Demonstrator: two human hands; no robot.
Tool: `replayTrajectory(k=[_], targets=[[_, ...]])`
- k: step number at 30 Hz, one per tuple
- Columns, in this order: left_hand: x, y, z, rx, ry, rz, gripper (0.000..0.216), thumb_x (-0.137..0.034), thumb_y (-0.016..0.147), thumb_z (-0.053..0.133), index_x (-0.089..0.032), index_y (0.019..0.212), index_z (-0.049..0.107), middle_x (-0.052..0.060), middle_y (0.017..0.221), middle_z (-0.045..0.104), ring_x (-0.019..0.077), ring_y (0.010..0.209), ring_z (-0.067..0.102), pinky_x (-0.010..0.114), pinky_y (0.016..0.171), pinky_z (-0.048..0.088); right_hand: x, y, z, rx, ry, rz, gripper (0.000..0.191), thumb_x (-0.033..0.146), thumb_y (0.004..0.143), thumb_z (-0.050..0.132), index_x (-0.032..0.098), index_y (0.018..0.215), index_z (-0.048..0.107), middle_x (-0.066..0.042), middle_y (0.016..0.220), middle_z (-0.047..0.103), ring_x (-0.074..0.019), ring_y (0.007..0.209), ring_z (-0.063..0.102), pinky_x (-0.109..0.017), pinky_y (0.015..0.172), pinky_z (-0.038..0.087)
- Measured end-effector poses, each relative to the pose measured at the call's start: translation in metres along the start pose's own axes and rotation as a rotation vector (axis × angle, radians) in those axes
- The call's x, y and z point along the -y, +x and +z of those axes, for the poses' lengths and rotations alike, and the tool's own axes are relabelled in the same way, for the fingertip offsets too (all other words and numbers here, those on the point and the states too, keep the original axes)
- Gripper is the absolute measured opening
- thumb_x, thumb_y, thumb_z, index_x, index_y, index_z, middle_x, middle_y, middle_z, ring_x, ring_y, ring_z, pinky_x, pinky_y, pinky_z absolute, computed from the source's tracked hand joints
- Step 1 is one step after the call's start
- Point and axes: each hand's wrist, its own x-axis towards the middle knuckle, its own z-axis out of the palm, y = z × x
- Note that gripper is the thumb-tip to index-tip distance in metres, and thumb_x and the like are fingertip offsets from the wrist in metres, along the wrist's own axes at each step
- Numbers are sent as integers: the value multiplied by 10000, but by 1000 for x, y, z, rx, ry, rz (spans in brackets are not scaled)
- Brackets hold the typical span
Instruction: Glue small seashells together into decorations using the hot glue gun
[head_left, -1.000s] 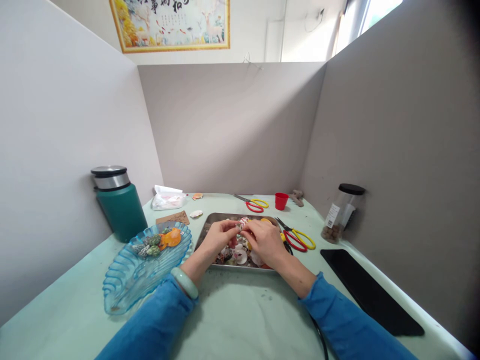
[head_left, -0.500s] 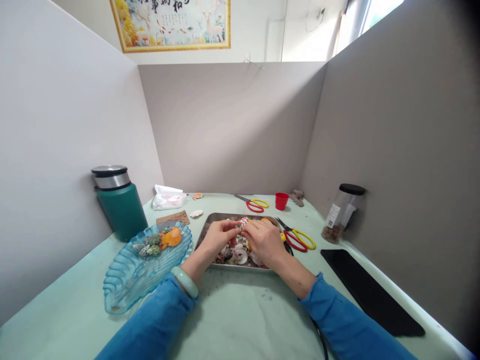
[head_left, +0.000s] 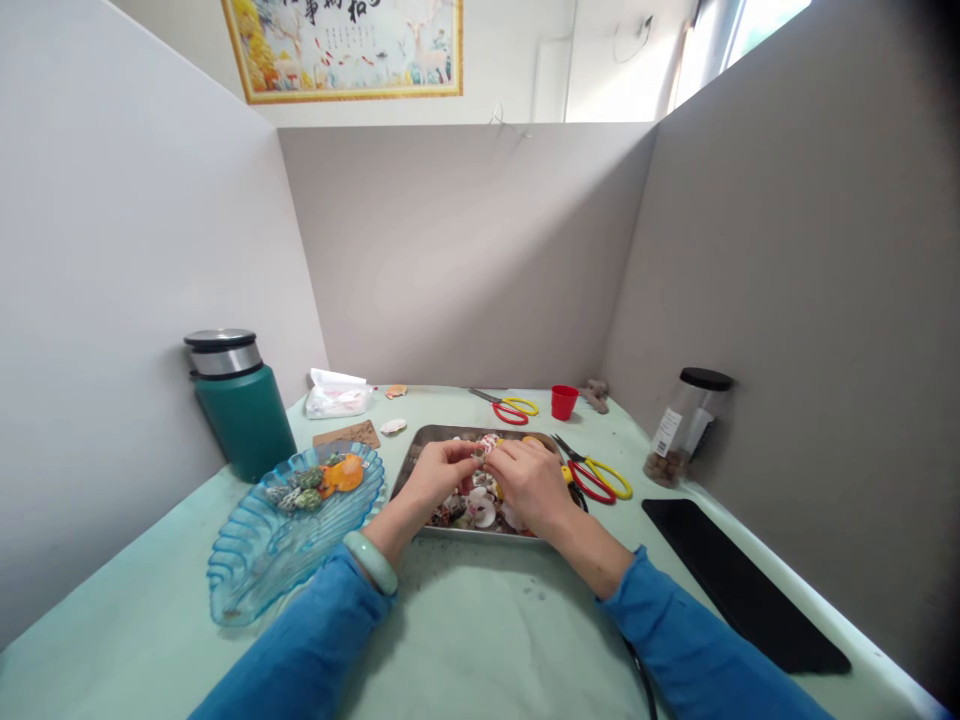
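Note:
Both hands meet above a metal tray (head_left: 409, 470) that holds many small shells (head_left: 481, 508). My left hand (head_left: 440, 474), with a pale green bangle (head_left: 371, 562) at its wrist, has thumb and fingers pinched together. Against its fingertips my right hand (head_left: 531, 482) is closed too, its fingers bent downward. A tiny greenish-grey piece (head_left: 478, 455) shows between the fingertips of both hands, too small to name; it may be a shell. Part of the tray and its shells is hidden behind the hands.
Left stand a blue shell-shaped dish (head_left: 262, 565) with orange and green shells and a green bottle (head_left: 244, 420). Scissors (head_left: 600, 480) lie right of the tray, another pair (head_left: 510, 408) behind it near a red cup (head_left: 563, 403). Further right are a jar (head_left: 686, 425) and a black mat (head_left: 739, 580).
Hardly anything differs. Both hands keep their place over the tray, with only a slight shift at the fingertips around the tiny piece.

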Motion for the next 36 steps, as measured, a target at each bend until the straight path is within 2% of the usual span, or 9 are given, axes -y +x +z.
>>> replayTrajectory(k=[15, 21, 23, 26, 28, 30, 32, 36], targets=[[8, 5, 2, -37, 32, 38, 293, -249, 675, 697, -104, 927, 727, -8, 543, 605, 85, 423, 457, 211, 441, 364, 0, 0, 1, 24, 23, 17, 160, 259, 912, 556, 146, 817, 617, -1, 805, 634, -141, 747, 612, -332, 718, 506], [5, 3, 4, -6, 23, 39, 340, -299, 721, 653, -94, 988, 702, -14, 526, 574, 92, 418, 467, 216, 431, 382, -1, 2, -3, -17, 127, 122, 136, 236, 919, 543, 146, 852, 620, -6, 826, 640, -144, 763, 617, -332, 721, 510], [4, 3, 5, 2, 13, 43, 412, -304, 719, 649, -92, 1073, 657, -8, 591, 586, 93, 426, 483, 223, 426, 407, -2, 2, -4, -36, 169, 170, 124, 231, 924, 536, 147, 890, 620, -10, 851, 647, -143, 767, 624, -329, 717, 518], [3, 1, 4, -30, 9, 67, 514, -281, 690, 671, -123, 1170, 574, 32, 820, 618, 85, 485, 516, 220, 430, 439, -4, 1, -4, -53, 227, 221, 128, 237, 930, 531, 146, 928, 621, -13, 869, 653, -141, 764, 632, -326, 711, 527], [1, 0, 3, -52, 14, 88, 485, -265, 673, 685, -145, 1131, 581, 57, 959, 606, 84, 559, 538, 205, 448, 452, -5, 1, -3, -55, 256, 240, 136, 248, 929, 533, 146, 937, 623, -15, 876, 655, -142, 767, 634, -331, 716, 530], [0, -1, 3, -50, 16, 107, 410, -250, 660, 694, -155, 1050, 608, 60, 1010, 599, 87, 606, 545, 194, 467, 456, -5, 1, -2, -53, 282, 249, 143, 259, 928, 536, 149, 938, 627, -19, 889, 658, -146, 779, 636, -340, 730, 529], [-1, -2, 3, -32, 15, 120, 347, -240, 658, 694, -158, 988, 623, 43, 950, 619, 84, 588, 538, 196, 475, 455, -5, 1, -1, -52, 308, 252, 148, 263, 928, 535, 150, 939, 629, -22, 898, 661, -149, 791, 637, -347, 742, 525], [0, -2, 6, -14, 7, 119, 262, -274, 691, 675, -150, 916, 627, -16, 673, 594, 83, 491, 505, 206, 461, 430, -4, 1, -2, -66, 355, 256, 145, 228, 939, 500, 168, 956, 631, -32, 908, 679, -166, 830, 641, -338, 771, 502]])
